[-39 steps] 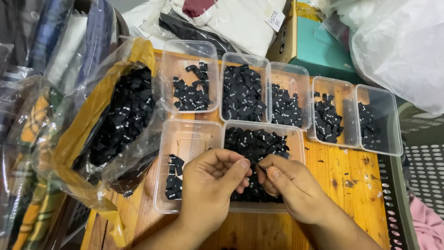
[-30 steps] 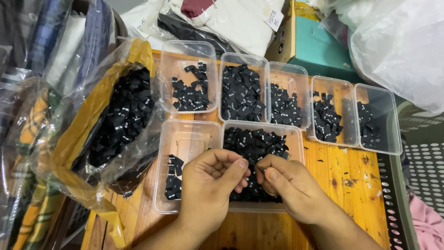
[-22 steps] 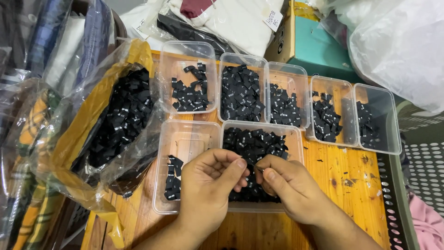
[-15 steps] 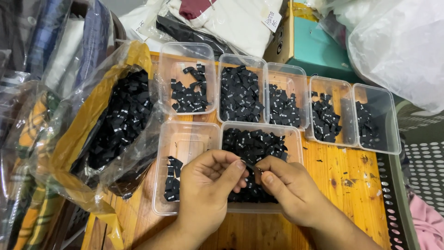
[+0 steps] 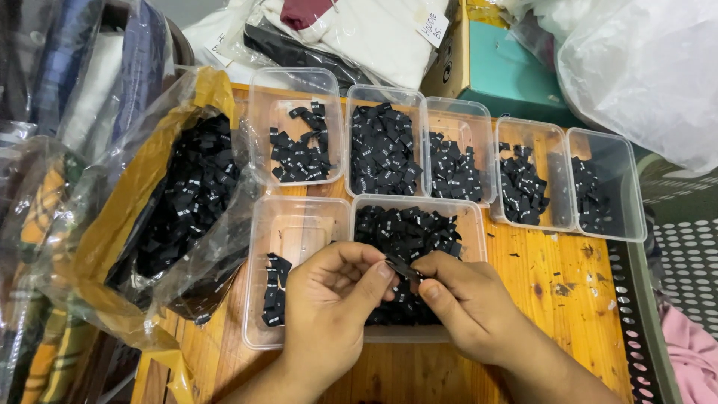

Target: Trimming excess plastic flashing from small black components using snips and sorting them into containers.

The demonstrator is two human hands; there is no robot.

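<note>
Between the two sets of fingertips, a small black woven fabric label (image 5: 402,265) is pinched from both ends: the left hand (image 5: 329,307) grips it with thumb and forefinger, the right hand (image 5: 467,303) does the same. Just beneath the fingers sits a clear rectangular plastic tub (image 5: 419,334) heaped with like black labels. Left of the left knuckles stands a nearly empty clear plastic tub (image 5: 295,217); beyond the fingertips, a row of five similar tubs (image 5: 464,112) lines the orange wooden tabletop (image 5: 568,292).

Left hand (image 5: 329,314), right hand (image 5: 467,307): bare, no gloves, no rings (wrists uncovered too); short trimmed nails.
</note>
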